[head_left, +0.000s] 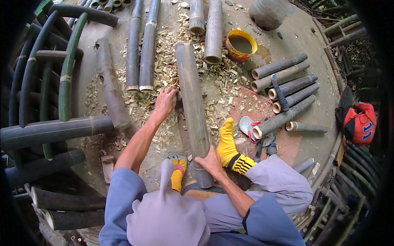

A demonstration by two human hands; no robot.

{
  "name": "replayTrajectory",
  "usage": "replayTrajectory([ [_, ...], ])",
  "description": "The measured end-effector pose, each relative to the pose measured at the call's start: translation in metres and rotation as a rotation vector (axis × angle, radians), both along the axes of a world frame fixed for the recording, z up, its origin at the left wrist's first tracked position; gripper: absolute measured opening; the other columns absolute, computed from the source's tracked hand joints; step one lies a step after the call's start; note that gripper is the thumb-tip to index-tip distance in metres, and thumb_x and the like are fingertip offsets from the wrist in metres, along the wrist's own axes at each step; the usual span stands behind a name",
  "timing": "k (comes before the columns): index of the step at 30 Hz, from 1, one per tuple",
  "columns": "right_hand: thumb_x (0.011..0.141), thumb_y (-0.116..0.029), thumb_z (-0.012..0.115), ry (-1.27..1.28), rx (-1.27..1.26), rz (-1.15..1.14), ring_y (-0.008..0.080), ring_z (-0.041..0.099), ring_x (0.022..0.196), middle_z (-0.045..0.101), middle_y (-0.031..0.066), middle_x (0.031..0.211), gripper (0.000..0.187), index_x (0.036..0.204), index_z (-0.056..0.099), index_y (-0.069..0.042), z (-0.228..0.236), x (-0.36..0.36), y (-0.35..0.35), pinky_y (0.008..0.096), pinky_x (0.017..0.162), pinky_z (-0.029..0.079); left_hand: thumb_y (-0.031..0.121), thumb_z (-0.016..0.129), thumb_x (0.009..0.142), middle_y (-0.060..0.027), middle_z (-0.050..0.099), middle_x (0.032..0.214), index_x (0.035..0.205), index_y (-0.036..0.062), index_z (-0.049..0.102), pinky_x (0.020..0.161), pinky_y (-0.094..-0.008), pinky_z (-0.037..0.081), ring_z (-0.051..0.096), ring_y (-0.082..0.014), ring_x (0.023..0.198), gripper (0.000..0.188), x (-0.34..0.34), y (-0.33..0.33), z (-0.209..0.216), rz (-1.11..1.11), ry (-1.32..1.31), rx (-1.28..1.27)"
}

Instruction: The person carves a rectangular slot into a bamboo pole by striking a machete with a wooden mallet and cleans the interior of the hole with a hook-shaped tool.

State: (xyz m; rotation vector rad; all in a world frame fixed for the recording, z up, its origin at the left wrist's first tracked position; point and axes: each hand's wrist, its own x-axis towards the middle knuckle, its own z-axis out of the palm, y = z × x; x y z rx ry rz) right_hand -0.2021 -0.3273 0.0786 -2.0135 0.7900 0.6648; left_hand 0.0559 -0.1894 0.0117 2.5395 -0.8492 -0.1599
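Observation:
A thick grey-brown bamboo pole (pixel 190 90) lies lengthwise before me, its near end between my legs. My right hand (pixel 211 162) is closed round its near part, the thumb across its top. Left of the pole's middle, my left hand (pixel 165 102) is down low with its fingers curled; a small brownish piece (pixel 177 96) shows at the fingertips, its kind unclear. Pale wood chips (pixel 164 61) cover the ground around that hand. My foot in a yellow sock (pixel 226 141) is right of the pole, and my other foot in a grey sandal (pixel 177 158) is left of it.
Long bamboo poles (pixel 148 53) lie ahead. A yellow bucket (pixel 240 46) of murky liquid stands beyond. Cut bamboo pieces (pixel 283 84) lie at the right, with a dark-handled tool (pixel 279 92) across them. A bamboo frame (pixel 69 69) stands left; a red-orange bag (pixel 360 123) is far right.

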Motion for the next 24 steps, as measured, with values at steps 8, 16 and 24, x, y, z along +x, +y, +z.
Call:
replayTrajectory([
  [8, 0.067, -0.039, 0.079, -0.377, -0.075, -0.036, 0.0447, 0.053, 0.113, 0.045, 0.0335, 0.13, 0.118, 0.147, 0.0, -0.001, -0.014, 0.103, -0.01, 0.0452, 0.097, 0.043, 0.008, 0.077, 0.061, -0.0129, 0.054, 0.103, 0.11, 0.0082, 0.06, 0.088, -0.0403, 0.046, 0.053, -0.0324, 0.101, 0.052, 0.012, 0.006, -0.002, -0.024, 0.001, -0.027],
  [16, 0.062, -0.026, 0.08, -0.494, -0.077, -0.05, 0.0453, 0.056, 0.107, 0.053, 0.0317, 0.118, 0.105, 0.142, 0.014, -0.003, -0.037, 0.166, -0.021, 0.0473, 0.093, 0.046, 0.015, 0.081, 0.057, -0.0133, 0.049, 0.096, 0.108, 0.0075, 0.058, 0.078, -0.041, 0.047, 0.053, -0.0317, 0.093, 0.057, 0.026, 0.015, -0.012, -0.152, 0.105, -0.156],
  [24, 0.062, -0.022, 0.08, -0.263, -0.057, -0.11, 0.0464, 0.056, 0.106, 0.052, 0.0317, 0.118, 0.1, 0.138, 0.017, -0.004, -0.005, 0.158, -0.01, 0.0482, 0.091, 0.048, 0.014, 0.083, 0.055, -0.0098, 0.049, 0.089, 0.109, 0.0101, 0.061, 0.074, -0.0392, 0.047, 0.053, -0.0277, 0.085, 0.059, 0.033, 0.015, -0.014, -0.121, 0.191, -0.191],
])
